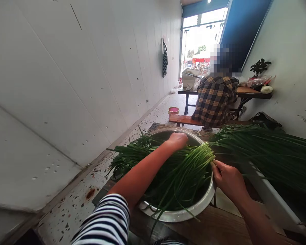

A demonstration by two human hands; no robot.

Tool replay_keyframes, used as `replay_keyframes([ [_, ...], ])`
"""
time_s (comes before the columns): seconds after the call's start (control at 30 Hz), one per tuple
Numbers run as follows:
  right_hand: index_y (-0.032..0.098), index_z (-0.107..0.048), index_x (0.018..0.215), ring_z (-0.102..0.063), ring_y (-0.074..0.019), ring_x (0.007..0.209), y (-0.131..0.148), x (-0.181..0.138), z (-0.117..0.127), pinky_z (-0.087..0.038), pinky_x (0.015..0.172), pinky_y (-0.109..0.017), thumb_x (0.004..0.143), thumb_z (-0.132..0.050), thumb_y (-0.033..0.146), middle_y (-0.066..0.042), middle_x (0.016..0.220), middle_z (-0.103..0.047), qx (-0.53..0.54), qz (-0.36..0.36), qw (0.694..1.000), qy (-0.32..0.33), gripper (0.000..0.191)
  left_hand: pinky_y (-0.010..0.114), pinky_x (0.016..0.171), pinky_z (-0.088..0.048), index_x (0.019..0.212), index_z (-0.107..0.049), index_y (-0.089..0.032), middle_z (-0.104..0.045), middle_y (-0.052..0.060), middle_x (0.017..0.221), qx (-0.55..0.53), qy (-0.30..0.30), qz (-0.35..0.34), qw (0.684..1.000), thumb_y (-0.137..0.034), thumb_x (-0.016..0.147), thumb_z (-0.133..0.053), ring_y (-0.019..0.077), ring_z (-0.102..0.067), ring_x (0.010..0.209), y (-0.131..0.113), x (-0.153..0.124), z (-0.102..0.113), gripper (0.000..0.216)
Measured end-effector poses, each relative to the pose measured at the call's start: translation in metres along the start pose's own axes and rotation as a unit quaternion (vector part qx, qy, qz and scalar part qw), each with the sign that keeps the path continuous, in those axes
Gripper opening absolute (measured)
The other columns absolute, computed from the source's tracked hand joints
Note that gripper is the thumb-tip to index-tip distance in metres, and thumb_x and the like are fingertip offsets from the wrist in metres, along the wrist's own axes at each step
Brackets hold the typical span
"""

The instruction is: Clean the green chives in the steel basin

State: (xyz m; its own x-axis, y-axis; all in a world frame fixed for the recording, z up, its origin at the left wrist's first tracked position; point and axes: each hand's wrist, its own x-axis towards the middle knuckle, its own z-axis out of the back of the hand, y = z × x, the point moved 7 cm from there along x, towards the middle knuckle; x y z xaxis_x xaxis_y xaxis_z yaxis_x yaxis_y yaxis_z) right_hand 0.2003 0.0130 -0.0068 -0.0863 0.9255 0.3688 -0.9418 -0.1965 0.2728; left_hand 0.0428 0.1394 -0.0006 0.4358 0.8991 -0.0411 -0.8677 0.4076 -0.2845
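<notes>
A big metal basin (186,212) stands on a wooden table and holds long green chives (178,177). My left hand (177,140) reaches over the basin with its fingers curled down into the chives near the far rim. At the basin's right rim, my right hand (228,178) is closed in a pinch on the pale root ends of a chive bunch (205,156). A striped sleeve covers my left upper arm.
A large heap of chives (270,153) lies to the right on a white surface. A person in a plaid shirt (215,100) sits on a bench (183,119) ahead, at a table (252,92). A pink bowl (173,110) sits on the floor. A white wall runs along the left.
</notes>
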Motion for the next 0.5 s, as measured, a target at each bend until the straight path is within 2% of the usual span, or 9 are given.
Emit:
replay_keyframes([
  [0.1,0.021,-0.063,0.067,-0.054,-0.0156,0.048,0.000,0.001,-0.001,-0.026,0.048,-0.026,0.090,-0.031,0.040,-0.004,0.056,-0.064,0.000,0.008,1.000,0.004,0.044,0.039,0.091,-0.039,0.090,-0.073,-0.019,-0.068,0.012,0.104,-0.010,0.003,-0.004,1.000,-0.021,0.073,-0.061,0.0288,-0.059,0.103,-0.001,0.003,-0.014,0.021],
  [0.27,0.020,-0.064,0.071,-0.056,-0.0163,0.051,-0.001,0.001,-0.003,-0.027,0.050,-0.026,0.090,-0.031,0.040,-0.005,0.060,-0.066,-0.003,0.010,1.000,-0.001,0.043,0.031,0.085,-0.044,0.087,-0.074,-0.018,-0.070,0.010,0.097,-0.023,-0.011,-0.016,1.000,-0.017,0.076,-0.054,0.0225,-0.062,0.095,-0.001,-0.001,-0.008,0.023],
  [0.37,0.020,-0.066,0.074,-0.058,-0.0171,0.054,-0.001,0.000,-0.003,-0.029,0.052,-0.026,0.091,-0.033,0.038,-0.005,0.062,-0.068,-0.020,0.012,1.000,-0.006,0.041,0.026,0.078,-0.047,0.088,-0.074,-0.017,-0.072,0.007,0.088,-0.109,-0.060,-0.022,0.992,-0.022,0.077,-0.052,0.0174,-0.063,0.083,-0.002,0.001,0.004,0.025],
  [0.5,0.020,-0.066,0.075,-0.057,-0.0170,0.054,0.002,0.000,-0.002,-0.029,0.053,-0.026,0.091,-0.032,0.038,-0.005,0.061,-0.067,-0.029,0.021,0.999,-0.005,0.042,0.022,0.068,-0.048,0.088,-0.073,-0.013,-0.071,0.005,0.074,-0.267,-0.104,0.010,0.958,-0.027,0.074,-0.058,0.0134,-0.062,0.069,0.005,0.000,0.008,0.024],
])
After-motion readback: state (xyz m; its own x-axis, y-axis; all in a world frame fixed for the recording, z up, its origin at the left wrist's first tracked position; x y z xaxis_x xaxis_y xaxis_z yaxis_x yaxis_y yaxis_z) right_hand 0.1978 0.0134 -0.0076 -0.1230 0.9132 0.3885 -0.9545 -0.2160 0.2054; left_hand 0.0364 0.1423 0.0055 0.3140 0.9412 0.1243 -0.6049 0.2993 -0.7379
